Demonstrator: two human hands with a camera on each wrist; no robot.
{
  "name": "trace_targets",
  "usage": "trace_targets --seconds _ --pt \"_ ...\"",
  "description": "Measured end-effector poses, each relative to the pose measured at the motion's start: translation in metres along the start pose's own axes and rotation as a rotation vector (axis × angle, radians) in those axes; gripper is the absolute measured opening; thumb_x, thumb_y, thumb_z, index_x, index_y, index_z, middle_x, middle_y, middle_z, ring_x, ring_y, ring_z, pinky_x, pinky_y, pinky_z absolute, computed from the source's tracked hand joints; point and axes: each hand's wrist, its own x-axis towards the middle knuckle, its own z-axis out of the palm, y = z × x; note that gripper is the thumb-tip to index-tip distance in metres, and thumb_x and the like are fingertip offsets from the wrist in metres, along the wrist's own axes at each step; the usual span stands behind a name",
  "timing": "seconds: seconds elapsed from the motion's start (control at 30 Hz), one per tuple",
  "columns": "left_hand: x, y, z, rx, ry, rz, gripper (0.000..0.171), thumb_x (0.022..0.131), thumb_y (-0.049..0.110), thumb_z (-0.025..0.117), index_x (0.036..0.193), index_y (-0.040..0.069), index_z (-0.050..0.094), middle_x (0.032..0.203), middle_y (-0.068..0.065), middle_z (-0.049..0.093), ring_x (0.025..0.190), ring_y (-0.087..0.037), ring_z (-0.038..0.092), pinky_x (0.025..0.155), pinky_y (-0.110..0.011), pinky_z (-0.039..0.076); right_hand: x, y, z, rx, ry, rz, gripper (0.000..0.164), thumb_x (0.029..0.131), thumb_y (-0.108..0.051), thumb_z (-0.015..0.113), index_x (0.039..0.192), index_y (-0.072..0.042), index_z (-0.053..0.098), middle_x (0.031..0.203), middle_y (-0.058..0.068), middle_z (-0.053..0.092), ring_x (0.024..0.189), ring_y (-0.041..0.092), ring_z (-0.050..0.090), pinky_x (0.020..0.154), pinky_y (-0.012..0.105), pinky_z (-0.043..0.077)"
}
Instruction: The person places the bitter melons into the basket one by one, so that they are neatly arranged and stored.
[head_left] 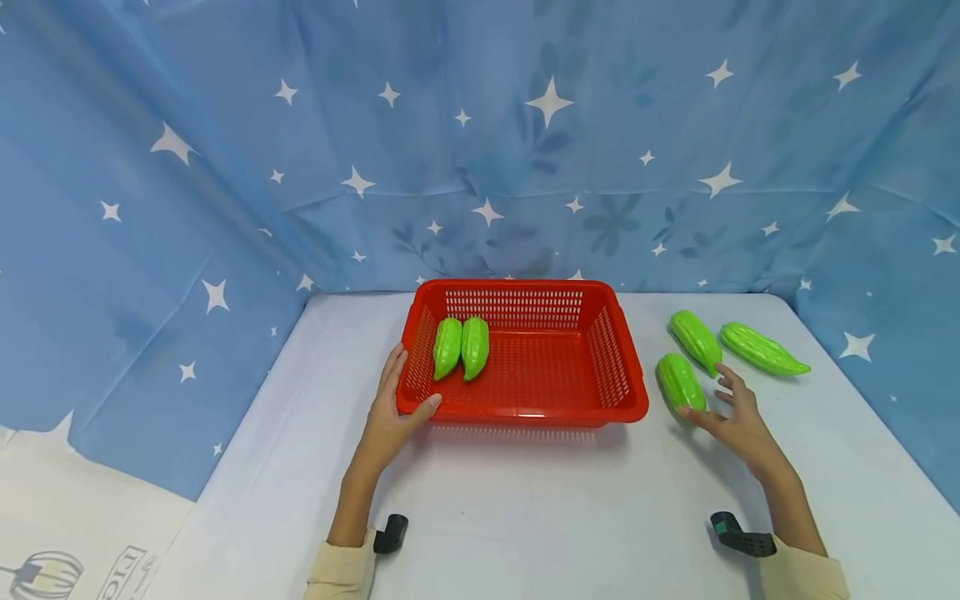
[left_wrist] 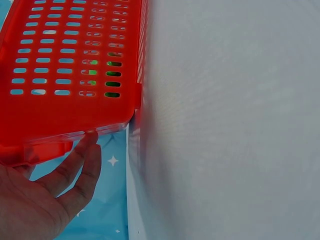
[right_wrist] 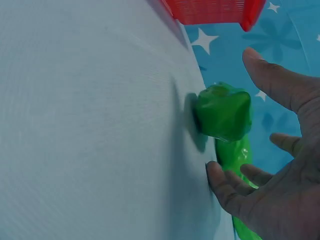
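A red plastic basket with slotted walls stands on the white table. Two light-green bitter melons lie side by side at its left end. My left hand grips the basket's near-left corner, thumb at the front rim and fingers along the left side. To the right of the basket, my right hand is spread around the nearest loose bitter melon. In the right wrist view, a gap shows between the fingers and this bitter melon. Two more bitter melons lie just behind it.
White cloth covers the table. A blue curtain with white stars hangs along the back and both sides. At the lower left is a pale printed cloth. The basket stands near the table's back edge.
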Motion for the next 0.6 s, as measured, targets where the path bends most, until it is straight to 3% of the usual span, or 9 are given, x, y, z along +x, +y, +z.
trace_targets --seconds 0.23,0.47,0.6 --pt "0.000 0.001 0.000 0.008 0.003 0.005 0.092 0.084 0.041 0.074 0.157 0.024 0.020 0.163 0.014 0.013 0.149 -0.023 0.024 0.101 -0.051 0.048 0.008 -0.001 0.009 -0.042 -0.012 -0.105 0.107 0.086 -0.035 0.074 0.157 -0.008 -0.001 0.152 0.039 0.002 0.132 0.062 0.021 0.097 0.073 0.037" --pt "0.000 0.000 0.001 0.003 0.004 0.007 0.091 0.084 0.043 0.073 0.156 0.026 0.020 0.162 0.016 0.012 0.149 -0.022 0.023 0.101 -0.051 0.048 0.016 -0.003 0.012 -0.071 -0.030 -0.182 0.096 0.085 -0.028 0.075 0.156 -0.007 0.016 0.151 0.040 0.014 0.137 0.059 0.011 0.096 0.082 0.024" --pt "0.000 0.000 0.001 0.005 0.005 0.012 0.090 0.084 0.041 0.073 0.156 0.026 0.020 0.163 0.014 0.012 0.150 -0.023 0.022 0.101 -0.051 0.048 0.018 -0.002 0.014 -0.077 -0.011 -0.257 0.090 0.083 -0.023 0.077 0.153 0.000 0.024 0.149 0.038 0.024 0.133 0.056 0.022 0.097 0.080 0.027"
